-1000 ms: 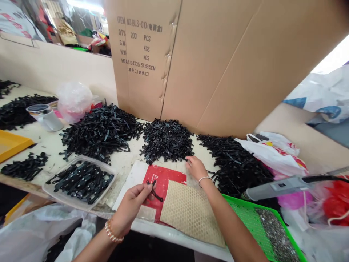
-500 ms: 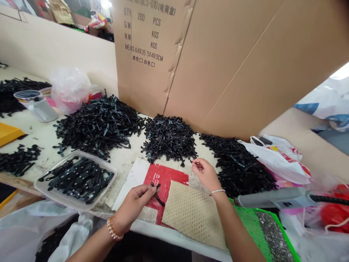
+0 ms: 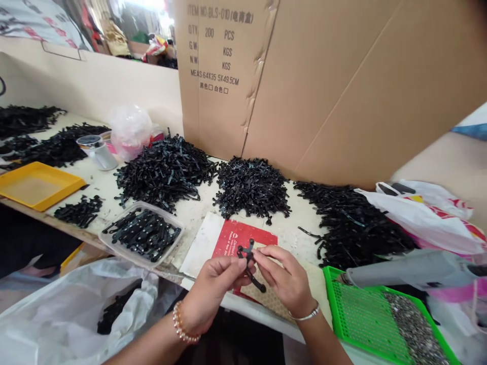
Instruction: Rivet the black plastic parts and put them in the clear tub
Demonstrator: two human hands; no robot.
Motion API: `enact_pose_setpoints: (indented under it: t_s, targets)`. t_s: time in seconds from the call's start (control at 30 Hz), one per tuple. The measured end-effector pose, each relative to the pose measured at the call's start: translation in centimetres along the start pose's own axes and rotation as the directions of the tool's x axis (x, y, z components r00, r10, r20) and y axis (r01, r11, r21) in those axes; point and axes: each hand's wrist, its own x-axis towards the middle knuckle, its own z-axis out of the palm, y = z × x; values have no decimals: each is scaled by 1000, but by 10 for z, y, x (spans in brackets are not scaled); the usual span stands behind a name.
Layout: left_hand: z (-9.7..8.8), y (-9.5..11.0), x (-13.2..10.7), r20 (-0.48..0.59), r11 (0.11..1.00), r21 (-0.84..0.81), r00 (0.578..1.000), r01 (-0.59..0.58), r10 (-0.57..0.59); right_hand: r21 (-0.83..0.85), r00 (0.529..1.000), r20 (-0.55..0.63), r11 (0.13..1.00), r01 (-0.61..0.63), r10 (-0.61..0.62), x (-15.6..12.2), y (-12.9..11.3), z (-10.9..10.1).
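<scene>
My left hand and my right hand meet over the red card at the table's near edge. Between their fingertips they pinch small black plastic strip pieces, one crossed over the other. A beaded bracelet circles my left wrist and a silver bangle my right. Beyond the hands lie three heaps of black parts: long strips at the left, short pieces in the middle, and another pile at the right.
A clear tray of finished black strips sits left of the hands. A green basket with small metal bits and a grey glue gun are at right. A yellow tray, a cup and a tall cardboard box stand behind.
My right hand came back from the middle heap and joined the left hand. The two black pieces are now held together between both hands. The view shifted left.
</scene>
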Motion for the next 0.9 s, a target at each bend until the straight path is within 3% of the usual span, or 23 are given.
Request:
enact_pose_setpoints:
  t_s: [0.13,0.2,0.27,0.33,0.4,0.47,0.53,0.6,0.7,0.8,0.9]
  targets:
    - [2,-3,1,11,981,159,994,-113,112,193,979,-28,962,-191,200,0,-11,-1]
    - [1,-1,2,43,919,330,976,-216,214,409,934,51,846,-343,354,-3,-12,-1]
    - [-2,1,2,116,781,515,931,-355,347,583,846,127,651,-486,518,-7,-12,-2]
    - [-4,0,2,226,553,655,832,-515,507,659,738,182,476,-582,650,-7,-12,-2]
    - [-7,-4,3,356,252,736,676,-629,645,677,674,250,372,-635,695,-4,-15,-2]
    - [-9,-11,5,492,-58,770,534,-636,687,674,665,299,342,-655,685,0,-20,1]
    - [-12,-18,7,599,-304,771,475,-559,644,652,665,281,371,-662,693,4,-26,5]
    - [-13,-23,7,662,-468,748,479,-470,577,612,652,240,409,-677,720,6,-29,11]
    - [-15,-30,8,703,-582,704,517,-408,488,605,621,233,388,-695,749,6,-28,19]
    - [-16,-35,10,707,-601,692,542,-400,454,629,587,300,306,-715,752,4,-22,22]
    - [-18,-35,12,687,-553,722,531,-417,496,643,556,320,255,-722,767,1,-14,22]
